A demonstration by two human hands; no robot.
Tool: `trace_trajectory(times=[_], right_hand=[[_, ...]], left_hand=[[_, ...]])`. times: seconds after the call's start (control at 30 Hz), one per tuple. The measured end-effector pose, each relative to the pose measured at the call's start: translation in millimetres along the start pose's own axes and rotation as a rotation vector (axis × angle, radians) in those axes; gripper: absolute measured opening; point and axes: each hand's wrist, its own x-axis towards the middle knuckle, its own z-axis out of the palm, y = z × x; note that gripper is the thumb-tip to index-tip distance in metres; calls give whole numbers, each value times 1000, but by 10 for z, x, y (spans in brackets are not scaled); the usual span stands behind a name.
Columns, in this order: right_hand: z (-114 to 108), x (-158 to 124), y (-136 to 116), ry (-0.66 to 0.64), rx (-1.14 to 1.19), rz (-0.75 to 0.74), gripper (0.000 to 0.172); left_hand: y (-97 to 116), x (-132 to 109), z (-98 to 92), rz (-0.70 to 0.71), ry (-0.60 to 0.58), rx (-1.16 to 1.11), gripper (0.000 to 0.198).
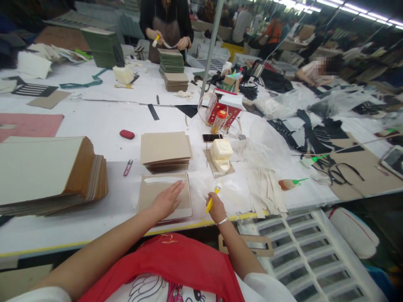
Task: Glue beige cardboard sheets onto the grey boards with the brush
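My left hand [167, 202] lies flat, fingers stretched together, on a tan cardboard panel [147, 196] with a darker rim. Near the panel's far edge runs a white strip [160, 180], just beyond my fingertips. To the right, my right hand [218, 208] is closed round the yellow handle of a small brush [209, 205], its bristles pointing away from me over the white tabletop. Behind the panel sits a stack of tan boards [165, 147]. A cream-coloured plastic container [221, 152] stands on a small board beyond the brush; its contents are hidden.
A tall stack of large boards [40, 167] fills the left side. Pink thread snips [128, 167] and a red case [126, 134] lie nearby. Pale fabric strips [267, 191] and a glue bottle [287, 184] are at right. Across the table a person [166, 29] holds a brush.
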Motion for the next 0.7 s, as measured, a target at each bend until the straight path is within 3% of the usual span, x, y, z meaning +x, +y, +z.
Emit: trace_trajectory(times=[0.1,0.2,0.33,0.4,0.57,0.7], right_hand=[[-207,30,4,-9,66,-59,22],[-317,65,29,-20,91,-97,22],[-253,61,123,-8,81,-116,24],[-158,29,217,-3,28,-70,24],[-22,-61,479,-75,-83,97,29],[-190,63,346,152,26,74,23]], left_hand=[[303,455,158,57,-94,-87,63],[466,846,316,96,-221,-79,63],[481,1127,407,88,-374,-38,27],[439,1159,371,48,-366,-21,20],[233,1036,108,-68,-249,23,24],[109,877,-73,-134,-174,-27,20]])
